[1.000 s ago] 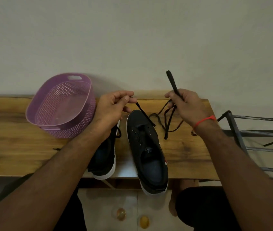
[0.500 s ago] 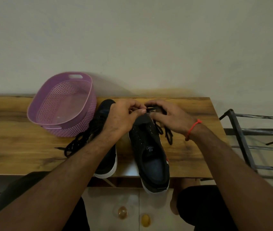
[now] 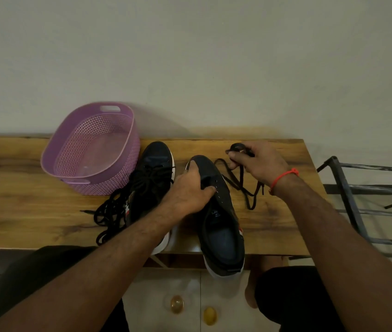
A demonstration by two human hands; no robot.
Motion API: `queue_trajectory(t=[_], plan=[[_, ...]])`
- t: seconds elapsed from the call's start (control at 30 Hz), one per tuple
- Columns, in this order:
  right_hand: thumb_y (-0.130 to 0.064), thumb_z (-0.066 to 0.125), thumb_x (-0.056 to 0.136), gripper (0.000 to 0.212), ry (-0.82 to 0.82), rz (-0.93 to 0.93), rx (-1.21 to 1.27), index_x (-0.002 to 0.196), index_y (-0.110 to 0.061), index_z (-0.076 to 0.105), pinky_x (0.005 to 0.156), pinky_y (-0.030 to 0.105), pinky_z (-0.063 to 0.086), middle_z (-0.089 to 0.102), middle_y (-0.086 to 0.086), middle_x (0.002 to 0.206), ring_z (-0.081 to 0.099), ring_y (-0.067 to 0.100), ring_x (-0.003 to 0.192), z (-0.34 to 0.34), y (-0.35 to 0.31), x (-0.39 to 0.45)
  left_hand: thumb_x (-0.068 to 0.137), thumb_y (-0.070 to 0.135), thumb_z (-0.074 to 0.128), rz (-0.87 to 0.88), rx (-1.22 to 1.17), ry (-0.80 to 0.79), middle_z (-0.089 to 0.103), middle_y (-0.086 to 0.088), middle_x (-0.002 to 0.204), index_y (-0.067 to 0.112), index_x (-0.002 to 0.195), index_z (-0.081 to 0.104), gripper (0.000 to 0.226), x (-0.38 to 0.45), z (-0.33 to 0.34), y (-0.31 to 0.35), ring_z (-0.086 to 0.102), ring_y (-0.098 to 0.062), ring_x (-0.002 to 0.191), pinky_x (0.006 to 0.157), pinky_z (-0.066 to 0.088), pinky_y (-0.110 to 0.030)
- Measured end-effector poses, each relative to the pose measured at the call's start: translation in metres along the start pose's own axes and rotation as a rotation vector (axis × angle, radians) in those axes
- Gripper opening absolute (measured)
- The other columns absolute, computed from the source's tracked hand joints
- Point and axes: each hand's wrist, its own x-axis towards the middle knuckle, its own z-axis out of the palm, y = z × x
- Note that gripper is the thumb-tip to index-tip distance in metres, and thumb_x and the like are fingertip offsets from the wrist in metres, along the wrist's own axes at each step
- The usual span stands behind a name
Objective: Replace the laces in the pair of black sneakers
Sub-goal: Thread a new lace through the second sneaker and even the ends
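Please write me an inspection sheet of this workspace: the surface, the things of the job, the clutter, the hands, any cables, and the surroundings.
Surface: wooden table against a plain wall.
Job's things: right sneaker, no lace in its eyelets, heel past the table's front edge; left sneaker beside it, with a heap of black laces on and beside it; loose lace on the table right of the right sneaker.
Clutter: purple basket, nothing seen inside.
Hands: left hand grips the right sneaker's front; right hand pinches the loose lace.
Cables: nothing seen.
Surroundings: metal rack to the right; cupboard doors with two knobs below.
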Motion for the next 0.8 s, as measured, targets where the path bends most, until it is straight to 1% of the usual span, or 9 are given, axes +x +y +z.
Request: queue_trajectory(t=[0.1,0.17,0.23,0.33,0.47,0.53,0.6,0.73,0.8], plan=[[-0.024,0.06,0.099,0.014,0.011,-0.028,0.047,0.109,-0.021,0.068,0.076,0.031,0.05,0.074,0.004,0.079,0.068,0.01,0.08,-0.001,0.0,0.0,0.091,0.027,0.072,-0.04,-0.092,-0.006,0.06,-0.003,0.13,0.02,0.153,0.033,0.074,0.0,-0.007,0.0,0.059,-0.02,0.117,0.095,0.052,-0.033],[-0.024,0.059,0.099,0.016,0.003,-0.04,0.068,0.111,-0.021,0.069,0.078,0.029,0.051,0.068,0.003,0.072,0.065,0.007,0.07,0.0,0.0,0.0,0.091,0.021,0.07,-0.054,-0.164,-0.014,0.062,0.001,0.128,0.024,0.147,0.044,0.062,-0.001,-0.01,-0.001,0.06,-0.018,0.114,0.092,0.051,-0.031],[-0.028,0.057,0.1,0.017,-0.014,-0.064,0.049,0.11,-0.021,0.07,0.073,0.025,0.049,0.061,-0.002,0.064,0.058,0.0,0.06,0.001,0.002,0.001,0.092,0.018,0.068,-0.055,-0.285,-0.027,0.063,0.002,0.131,0.027,0.141,0.05,0.052,-0.004,-0.01,-0.002,0.06,-0.015,0.116,0.093,0.051,-0.031],[-0.027,0.057,0.1,0.017,-0.083,-0.082,0.05,0.109,-0.021,0.07,0.063,0.021,0.047,0.058,-0.009,0.064,0.052,0.002,0.055,0.004,0.003,0.001,0.095,0.015,0.064,-0.049,-0.416,-0.061,0.065,0.007,0.127,0.026,0.136,0.057,0.044,-0.008,-0.006,-0.004,0.061,-0.006,0.108,0.082,0.05,-0.022],[-0.025,0.057,0.1,0.018,-0.201,-0.073,-0.002,0.112,-0.028,0.07,0.055,0.018,0.044,0.057,-0.014,0.055,0.048,0.003,0.053,0.005,0.002,-0.002,0.093,0.009,0.061,-0.084,-0.49,-0.093,0.074,0.006,0.108,0.024,0.124,0.068,0.035,-0.01,-0.005,-0.008,0.069,-0.011,0.103,0.097,0.056,-0.039],[-0.027,0.057,0.099,0.018,-0.236,-0.062,-0.005,0.109,-0.025,0.072,0.054,0.019,0.043,0.058,-0.006,0.061,0.048,0.005,0.054,0.005,0.001,-0.004,0.095,0.005,0.056,-0.088,-0.494,-0.091,0.075,0.004,0.105,0.023,0.123,0.07,0.036,-0.011,-0.007,-0.007,0.069,-0.012,0.101,0.096,0.056,-0.037],[-0.03,0.058,0.099,0.019,-0.251,-0.055,-0.039,0.107,-0.021,0.072,0.058,0.021,0.045,0.063,0.005,0.076,0.054,0.009,0.063,0.007,0.0,-0.004,0.096,-0.001,0.05,-0.084,-0.512,-0.095,0.074,0.002,0.107,0.021,0.125,0.068,0.04,-0.012,-0.009,-0.006,0.069,-0.012,0.101,0.093,0.057,-0.033],[-0.028,0.059,0.099,0.017,-0.251,-0.028,-0.114,0.103,-0.02,0.074,0.079,0.031,0.052,0.07,0.001,0.099,0.063,0.015,0.091,0.016,0.001,-0.005,0.095,-0.011,0.045,-0.09,-0.574,-0.131,0.071,-0.002,0.118,0.02,0.132,0.063,0.051,-0.012,-0.008,-0.006,0.069,-0.016,0.106,0.085,0.059,-0.029],[-0.019,0.059,0.099,0.019,-0.255,-0.037,-0.081,0.11,-0.021,0.074,0.083,0.023,0.05,0.071,-0.004,0.104,0.063,0.003,0.094,0.019,0.001,-0.005,0.094,-0.013,0.044,-0.105,-0.628,-0.149,0.07,-0.003,0.121,0.022,0.128,0.065,0.053,-0.01,-0.007,-0.008,0.068,-0.02,0.11,0.084,0.058,-0.031]])
